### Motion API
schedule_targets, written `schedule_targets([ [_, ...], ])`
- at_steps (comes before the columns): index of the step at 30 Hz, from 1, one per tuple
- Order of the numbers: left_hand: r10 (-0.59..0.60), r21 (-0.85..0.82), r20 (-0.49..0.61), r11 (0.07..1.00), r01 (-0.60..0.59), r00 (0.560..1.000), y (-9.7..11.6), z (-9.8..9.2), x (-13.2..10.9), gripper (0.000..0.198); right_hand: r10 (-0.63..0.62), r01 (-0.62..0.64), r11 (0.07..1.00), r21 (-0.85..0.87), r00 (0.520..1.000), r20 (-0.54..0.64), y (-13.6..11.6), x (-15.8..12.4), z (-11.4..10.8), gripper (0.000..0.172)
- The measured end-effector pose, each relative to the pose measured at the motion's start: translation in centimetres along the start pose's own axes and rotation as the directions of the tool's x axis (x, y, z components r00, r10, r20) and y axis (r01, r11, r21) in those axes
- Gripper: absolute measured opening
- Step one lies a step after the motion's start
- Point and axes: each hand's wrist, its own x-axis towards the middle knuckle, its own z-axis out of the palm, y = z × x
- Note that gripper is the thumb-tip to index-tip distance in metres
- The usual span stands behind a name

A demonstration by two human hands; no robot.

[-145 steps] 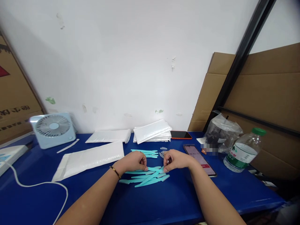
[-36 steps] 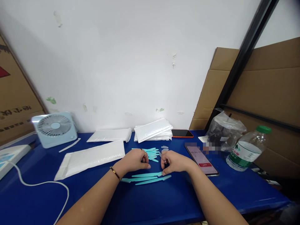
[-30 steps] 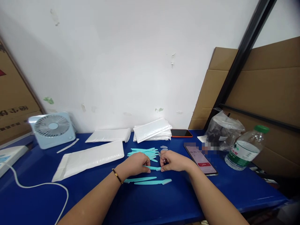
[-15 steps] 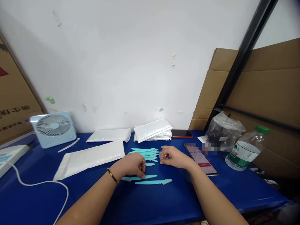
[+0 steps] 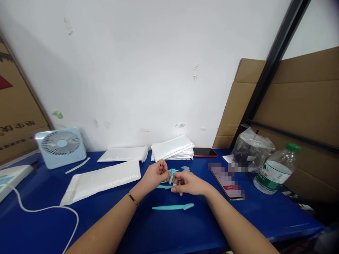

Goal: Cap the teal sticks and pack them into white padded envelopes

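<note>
My left hand (image 5: 154, 174) and my right hand (image 5: 186, 183) meet above the blue table (image 5: 185, 229), both pinched on one thin teal plastic stick (image 5: 171, 175) held between them. A second teal stick (image 5: 172, 207) lies alone on the table just in front of my hands. More teal sticks (image 5: 164, 186) lie partly hidden under and behind my hands. A gold bracelet circles my left wrist.
White padded envelopes lie flat (image 5: 102, 180) and in stacks (image 5: 172, 148) toward the wall. A small fan (image 5: 61, 145) and a white cable (image 5: 39, 209) are at the left. Two phones (image 5: 228, 179), a plastic bag (image 5: 250, 148) and a water bottle (image 5: 274, 168) stand at the right.
My left hand lifted a teal stick from the front of the table up to my right hand; only one stick stays in front where there were two.
</note>
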Motion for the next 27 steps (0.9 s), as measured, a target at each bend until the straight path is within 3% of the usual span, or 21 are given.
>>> schedule_targets([
  [4,0.116,0.363,0.06,0.923,-0.129,0.992,-0.6,-0.3,-0.2,0.016,0.044,-0.061,0.987,-0.145,0.992,-0.115,1.4,0.2,-0.4,0.015],
  [8,0.177,0.539,0.152,0.81,-0.232,0.972,-1.0,-1.2,-0.4,0.031,-0.138,0.022,0.921,-0.389,0.952,-0.275,0.6,-0.2,-0.6,0.013],
  [11,0.189,0.589,0.183,0.765,-0.262,0.965,-1.7,-1.9,-0.4,0.036,-0.295,0.167,0.831,-0.53,0.941,-0.166,-0.9,0.0,0.7,0.029],
  [14,0.183,0.605,0.169,0.756,-0.249,0.968,-2.5,-2.5,-0.2,0.034,-0.369,0.266,0.672,-0.691,0.929,-0.001,-1.7,1.0,2.8,0.04],
  [17,0.162,0.609,0.19,0.754,-0.246,0.968,-2.8,-2.9,-0.1,0.039,-0.381,0.267,0.511,-0.817,0.922,0.063,-1.7,2.0,4.2,0.026],
  [21,0.19,0.572,0.273,0.757,-0.318,0.943,-2.1,-3.1,-0.2,0.039,-0.425,0.291,0.404,-0.868,0.899,0.104,-1.3,2.4,4.1,0.013],
  [24,0.238,0.5,0.308,0.783,-0.37,0.921,-1.5,-2.8,-0.4,0.022,-0.514,0.273,0.436,-0.857,0.858,0.011,-1.3,2.0,3.2,0.015],
  [27,0.296,0.444,0.266,0.807,-0.389,0.918,-0.8,-2.1,-0.5,0.015,-0.567,0.237,0.658,-0.715,0.781,-0.263,-1.6,1.4,2.4,0.013],
])
